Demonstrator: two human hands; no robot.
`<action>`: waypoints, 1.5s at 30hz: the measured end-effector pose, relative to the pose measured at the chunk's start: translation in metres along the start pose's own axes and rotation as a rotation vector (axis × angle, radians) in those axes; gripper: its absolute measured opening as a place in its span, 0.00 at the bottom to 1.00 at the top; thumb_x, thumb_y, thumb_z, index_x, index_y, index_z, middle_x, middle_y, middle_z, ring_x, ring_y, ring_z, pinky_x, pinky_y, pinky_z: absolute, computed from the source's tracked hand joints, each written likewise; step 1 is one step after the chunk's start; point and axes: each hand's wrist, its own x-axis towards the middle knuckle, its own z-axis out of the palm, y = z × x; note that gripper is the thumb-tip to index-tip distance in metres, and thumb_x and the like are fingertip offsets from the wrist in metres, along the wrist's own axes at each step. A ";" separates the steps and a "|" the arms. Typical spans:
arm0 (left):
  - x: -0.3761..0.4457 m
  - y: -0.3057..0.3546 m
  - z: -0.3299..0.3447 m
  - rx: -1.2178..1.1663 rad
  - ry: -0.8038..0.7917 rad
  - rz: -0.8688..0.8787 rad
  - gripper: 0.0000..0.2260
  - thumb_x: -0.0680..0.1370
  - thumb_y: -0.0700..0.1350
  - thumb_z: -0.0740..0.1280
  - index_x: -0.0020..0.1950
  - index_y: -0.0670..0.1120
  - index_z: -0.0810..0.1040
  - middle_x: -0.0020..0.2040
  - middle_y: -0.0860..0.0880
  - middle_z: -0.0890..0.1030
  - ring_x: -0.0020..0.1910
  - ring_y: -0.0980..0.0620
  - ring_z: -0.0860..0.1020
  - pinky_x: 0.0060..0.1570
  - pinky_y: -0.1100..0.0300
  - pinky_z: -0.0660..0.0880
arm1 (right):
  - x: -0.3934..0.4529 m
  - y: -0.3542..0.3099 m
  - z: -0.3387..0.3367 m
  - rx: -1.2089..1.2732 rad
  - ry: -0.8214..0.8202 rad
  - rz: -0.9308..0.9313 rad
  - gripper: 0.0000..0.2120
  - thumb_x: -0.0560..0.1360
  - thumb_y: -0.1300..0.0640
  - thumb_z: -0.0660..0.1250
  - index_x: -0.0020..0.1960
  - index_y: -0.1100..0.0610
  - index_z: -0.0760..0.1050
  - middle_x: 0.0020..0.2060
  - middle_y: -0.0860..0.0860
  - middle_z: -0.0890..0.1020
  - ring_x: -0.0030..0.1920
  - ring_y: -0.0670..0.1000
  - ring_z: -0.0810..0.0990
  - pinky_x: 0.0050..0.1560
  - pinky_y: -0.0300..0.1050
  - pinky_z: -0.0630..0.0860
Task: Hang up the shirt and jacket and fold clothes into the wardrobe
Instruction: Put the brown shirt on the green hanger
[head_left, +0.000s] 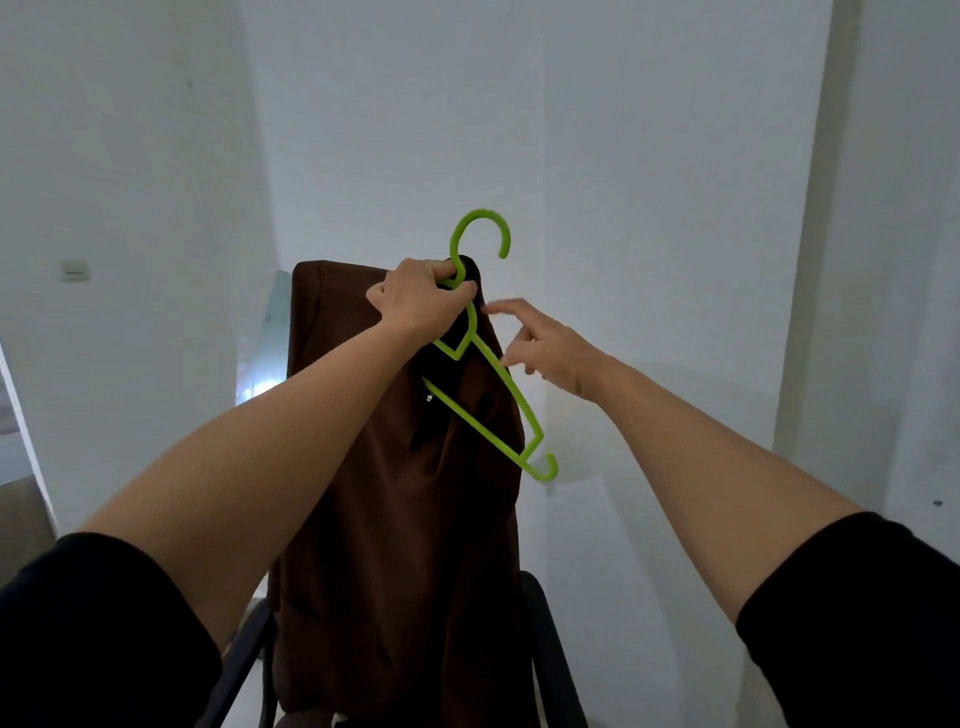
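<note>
A dark brown jacket (395, 509) hangs down in front of me, held up at its collar. My left hand (415, 301) grips the neck of a lime green plastic hanger (480, 410) together with the jacket's collar. The hanger tilts down to the right, and its right arm lies outside the cloth. My right hand (545, 348) hovers beside the jacket's right shoulder with fingers spread and loosely bent, its fingertips close to the hanger's sloping arm. It holds nothing.
White walls (649, 182) fill the view ahead and to both sides. A dark chair frame (550, 660) stands below the jacket. A light switch (74, 270) sits on the left wall.
</note>
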 end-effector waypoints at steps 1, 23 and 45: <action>0.000 -0.002 -0.002 -0.009 -0.002 -0.001 0.08 0.76 0.53 0.64 0.50 0.54 0.81 0.44 0.48 0.82 0.44 0.53 0.68 0.57 0.58 0.59 | 0.000 0.001 -0.002 -0.022 -0.024 0.010 0.23 0.70 0.56 0.61 0.63 0.38 0.68 0.42 0.52 0.72 0.44 0.48 0.72 0.54 0.46 0.68; 0.016 -0.024 -0.028 0.060 0.105 0.022 0.12 0.77 0.54 0.65 0.53 0.48 0.80 0.43 0.52 0.77 0.50 0.50 0.72 0.63 0.53 0.59 | -0.005 0.012 -0.001 -0.939 -0.335 0.045 0.30 0.73 0.36 0.63 0.73 0.43 0.62 0.60 0.50 0.76 0.63 0.54 0.73 0.56 0.47 0.69; 0.037 -0.059 -0.043 -0.369 0.267 -0.199 0.11 0.76 0.49 0.69 0.54 0.44 0.80 0.50 0.53 0.77 0.50 0.56 0.75 0.49 0.65 0.70 | -0.002 0.045 0.004 -0.826 0.097 -0.138 0.17 0.77 0.43 0.60 0.35 0.51 0.70 0.30 0.45 0.69 0.37 0.49 0.71 0.35 0.42 0.62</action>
